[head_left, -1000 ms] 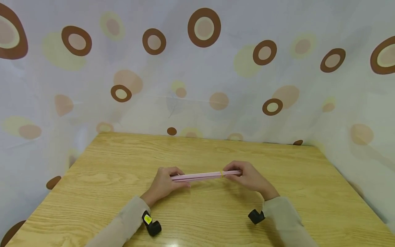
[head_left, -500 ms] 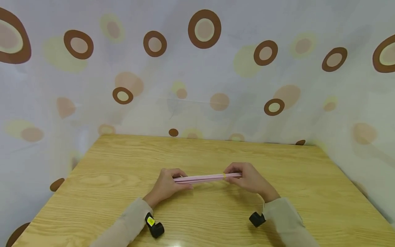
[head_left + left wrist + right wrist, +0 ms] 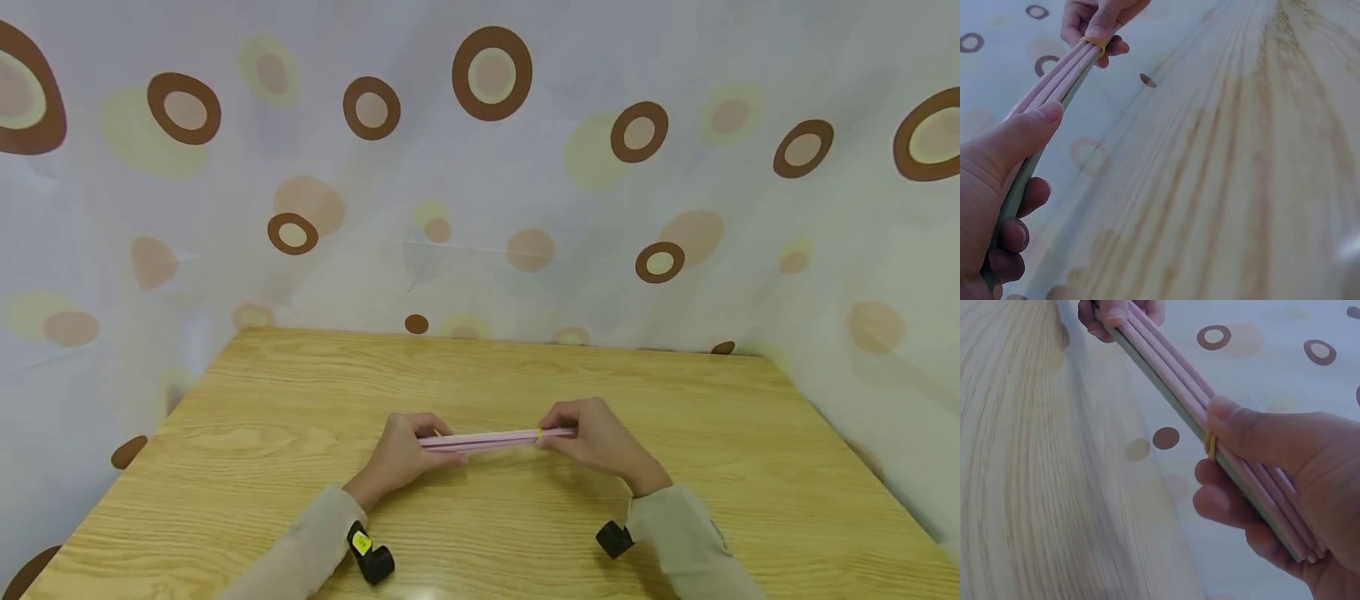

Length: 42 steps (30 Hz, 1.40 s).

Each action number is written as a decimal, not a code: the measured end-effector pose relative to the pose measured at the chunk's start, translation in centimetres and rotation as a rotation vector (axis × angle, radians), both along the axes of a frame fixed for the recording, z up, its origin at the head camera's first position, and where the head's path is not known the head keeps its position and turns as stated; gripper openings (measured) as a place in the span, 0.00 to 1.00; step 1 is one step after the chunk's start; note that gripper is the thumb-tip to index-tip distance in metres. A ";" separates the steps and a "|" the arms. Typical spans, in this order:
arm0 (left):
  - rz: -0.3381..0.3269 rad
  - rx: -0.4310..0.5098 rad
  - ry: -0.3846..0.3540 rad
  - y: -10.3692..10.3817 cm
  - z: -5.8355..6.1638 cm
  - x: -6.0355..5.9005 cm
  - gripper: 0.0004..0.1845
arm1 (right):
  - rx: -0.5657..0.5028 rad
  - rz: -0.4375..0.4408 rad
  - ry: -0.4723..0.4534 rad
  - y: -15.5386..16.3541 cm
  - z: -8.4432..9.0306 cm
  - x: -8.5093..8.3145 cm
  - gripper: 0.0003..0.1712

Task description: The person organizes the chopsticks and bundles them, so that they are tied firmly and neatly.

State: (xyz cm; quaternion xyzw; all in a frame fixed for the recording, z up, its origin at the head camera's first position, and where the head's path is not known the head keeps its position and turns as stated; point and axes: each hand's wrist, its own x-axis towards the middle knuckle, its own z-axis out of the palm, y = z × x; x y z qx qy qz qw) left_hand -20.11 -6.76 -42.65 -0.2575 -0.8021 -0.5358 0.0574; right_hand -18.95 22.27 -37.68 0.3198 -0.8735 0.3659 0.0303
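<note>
A bundle of slim pink and grey-green chopsticks (image 3: 491, 439) spans the gap between my two hands, held nearly level above the table. My left hand (image 3: 401, 454) grips one end, thumb along the top and fingers curled beneath. Near the other end my right hand (image 3: 596, 442) pinches the bundle, its thumb right beside a yellow rubber band (image 3: 1210, 445) that wraps round the sticks. In the right wrist view the ends of several chopsticks stick out below the right palm. The left hand covers the opposite ends.
The wood-grain table (image 3: 480, 533) extends beneath both hands. Behind it and at both sides hangs a pale sheet (image 3: 465, 183) with brown rings and spots. A small black camera (image 3: 375, 562) is strapped at the left wrist, another camera (image 3: 615, 539) at the right.
Both hands keep the same hold on the chopsticks. Hands and bundle sit slightly lower in the head view, which itself has shifted a little.
</note>
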 end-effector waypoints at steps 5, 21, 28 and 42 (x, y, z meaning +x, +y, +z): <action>0.006 0.026 -0.014 0.1 -0.8 0.0 0.17 | 0.062 0.031 0.117 -0.4 -0.3 0.2 0.10; -0.005 0.042 -0.024 0.0 -0.8 -0.3 0.18 | 0.078 0.028 0.079 -0.1 0.9 0.1 0.12; 0.000 0.043 -0.022 0.1 -0.8 -0.6 0.18 | 0.095 0.011 0.072 0.6 1.1 -0.1 0.07; -0.004 0.041 -0.019 0.2 -0.4 -0.1 0.17 | 0.219 0.020 0.194 -0.4 1.1 0.4 0.10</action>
